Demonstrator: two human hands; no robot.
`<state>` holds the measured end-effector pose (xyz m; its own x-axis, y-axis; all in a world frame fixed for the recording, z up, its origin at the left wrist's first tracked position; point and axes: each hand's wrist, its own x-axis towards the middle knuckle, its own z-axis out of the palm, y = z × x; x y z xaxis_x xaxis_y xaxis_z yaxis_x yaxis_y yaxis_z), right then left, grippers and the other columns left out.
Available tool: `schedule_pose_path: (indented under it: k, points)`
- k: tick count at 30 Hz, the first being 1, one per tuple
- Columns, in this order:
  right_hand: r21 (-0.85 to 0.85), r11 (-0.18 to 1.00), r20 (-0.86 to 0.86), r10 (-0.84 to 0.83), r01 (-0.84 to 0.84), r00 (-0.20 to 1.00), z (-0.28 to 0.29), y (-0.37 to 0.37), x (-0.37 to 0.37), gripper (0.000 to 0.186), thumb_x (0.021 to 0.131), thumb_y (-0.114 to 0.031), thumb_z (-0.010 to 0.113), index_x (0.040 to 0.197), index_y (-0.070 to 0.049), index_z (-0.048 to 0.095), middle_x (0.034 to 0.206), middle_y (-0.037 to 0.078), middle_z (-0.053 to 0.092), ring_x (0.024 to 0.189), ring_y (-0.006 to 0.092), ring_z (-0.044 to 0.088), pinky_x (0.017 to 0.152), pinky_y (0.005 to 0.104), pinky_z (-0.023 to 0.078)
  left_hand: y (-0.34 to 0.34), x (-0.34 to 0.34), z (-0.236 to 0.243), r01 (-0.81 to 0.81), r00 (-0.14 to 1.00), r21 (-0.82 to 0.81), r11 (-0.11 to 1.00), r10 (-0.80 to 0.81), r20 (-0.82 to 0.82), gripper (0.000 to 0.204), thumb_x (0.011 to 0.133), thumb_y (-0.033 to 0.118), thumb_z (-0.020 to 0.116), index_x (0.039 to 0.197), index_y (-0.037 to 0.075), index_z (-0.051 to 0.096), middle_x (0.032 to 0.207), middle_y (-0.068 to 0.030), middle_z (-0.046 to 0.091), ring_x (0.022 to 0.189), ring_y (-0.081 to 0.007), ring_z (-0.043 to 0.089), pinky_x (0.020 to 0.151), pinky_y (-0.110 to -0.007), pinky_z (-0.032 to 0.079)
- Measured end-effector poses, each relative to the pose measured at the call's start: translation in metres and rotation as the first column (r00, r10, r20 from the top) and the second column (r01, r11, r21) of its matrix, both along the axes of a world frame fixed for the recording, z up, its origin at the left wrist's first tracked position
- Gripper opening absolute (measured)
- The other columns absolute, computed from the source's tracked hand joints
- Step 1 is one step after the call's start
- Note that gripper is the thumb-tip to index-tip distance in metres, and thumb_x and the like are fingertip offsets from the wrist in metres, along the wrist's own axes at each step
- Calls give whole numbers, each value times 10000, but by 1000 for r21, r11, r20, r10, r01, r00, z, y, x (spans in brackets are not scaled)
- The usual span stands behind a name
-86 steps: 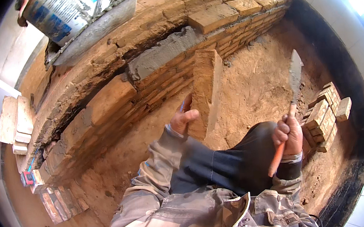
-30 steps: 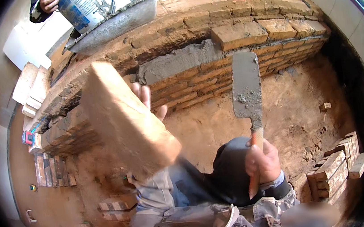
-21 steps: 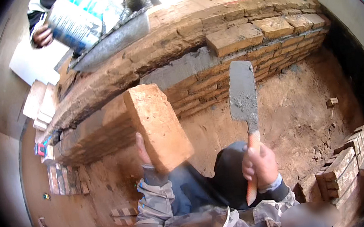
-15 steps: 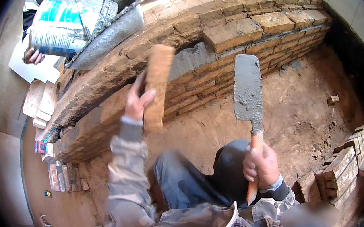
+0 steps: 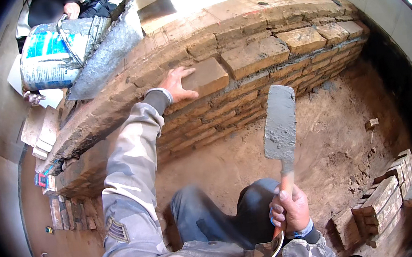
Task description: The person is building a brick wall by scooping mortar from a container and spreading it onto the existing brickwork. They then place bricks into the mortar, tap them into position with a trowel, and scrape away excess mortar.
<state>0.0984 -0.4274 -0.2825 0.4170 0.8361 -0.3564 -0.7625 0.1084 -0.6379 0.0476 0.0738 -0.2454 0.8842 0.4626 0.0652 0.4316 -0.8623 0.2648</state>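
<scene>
Head view: brick (image 5: 208,76) lies on wall (image 5: 244,105), long axis along it, R end pointing to next brick (image 5: 254,56). L grip (image 5: 178,84), fingers spread wide, touches its L part; rest of brick is R of hand. R grip (image 5: 290,207) holds trowel (image 5: 280,122). Prev. frame: brick was in air, steeply tilted.

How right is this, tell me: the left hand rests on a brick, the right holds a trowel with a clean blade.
The blade carries grey mortar, not clean, as the head view shows; left hand on brick, right hand holding trowel: correct.
</scene>
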Motion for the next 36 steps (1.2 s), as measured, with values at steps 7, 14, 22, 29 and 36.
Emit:
schedule_pose_path:
  k: [7, 14, 22, 29, 36]
  points:
    - [-3, 999, -12, -34, 34, 999, -7, 8, 11, 206, 992, -212, 631, 1085, -57, 533, 629, 25, 453, 451, 114, 420, 397, 281, 389, 3, 12, -5, 17, 999, 58, 998, -19, 37, 914, 665, 509, 834, 1463, 199, 512, 1522, -257, 385, 1416, -439, 314, 1185, -500, 279]
    - [-21, 999, -35, -44, 44, 998, -6, 17, 15, 182, 992, -196, 623, 1079, -60, 538, 632, 26, 456, 455, 117, 414, 398, 282, 376, 3, 8, -7, 57, 997, 75, 996, -61, 53, 876, 677, 506, 835, 1445, 205, 540, 1531, -256, 376, 1429, -440, 287, 1185, -504, 277]
    - [-15, 1000, -13, 7, -7, 1000, -5, 18, 12, 187, 989, -199, 628, 1086, -65, 541, 645, 26, 459, 454, 120, 406, 393, 280, 365, -28, -14, -8, -115, 987, 246, 962, 82, 140, 781, 732, 538, 814, 1395, 186, 597, 1560, -232, 348, 1484, -401, 223, 1209, -498, 239]
    - [-24, 999, 42, -28, 29, 999, -7, 16, 12, 152, 1016, -206, 584, 1085, -77, 539, 632, 7, 435, 439, 102, 372, 365, 264, 326, -29, -112, -38, -512, 823, 111, 852, 450, 347, 674, 796, 570, 738, 1231, 60, 678, 1279, -160, 627, 1238, -340, 514, 1060, -446, 400]
    - [-36, 999, 46, -5, 7, 999, -8, 24, 13, 222, 1035, -289, 539, 1075, -71, 534, 635, 1, 434, 442, 100, 383, 361, 266, 343, -26, -108, -49, -418, 838, 64, 906, 357, 413, 409, 838, 394, 708, 1039, 39, 741, 1074, -127, 701, 1051, -337, 631, 912, -459, 487]
